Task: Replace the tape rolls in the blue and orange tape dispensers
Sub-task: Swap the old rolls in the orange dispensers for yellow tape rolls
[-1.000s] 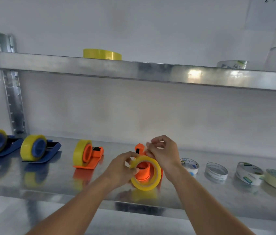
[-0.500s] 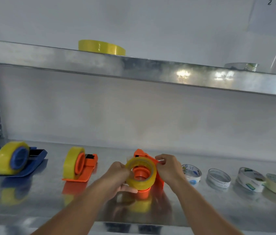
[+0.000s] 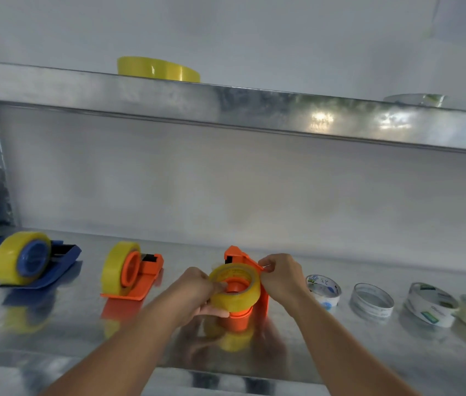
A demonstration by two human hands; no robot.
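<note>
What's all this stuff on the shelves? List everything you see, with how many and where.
Orange dispenser: one, tipped on its side at the lower shelf's centre, between the hands.
Yellow tape roll: one, over that dispenser's hub, held.
Loaded orange dispenser: one, yellow roll fitted, left of centre.
Loaded blue dispenser: one, yellow roll fitted, far left; another blue piece is cut off at the edge.
Loose rolls: four, whitish and cream, in a row at right.
Yellow roll: one, lying flat on the upper shelf.
Metal shelves: two, silver.
Left hand: grips the roll.
Right hand: pinches at the roll's right edge.
</note>
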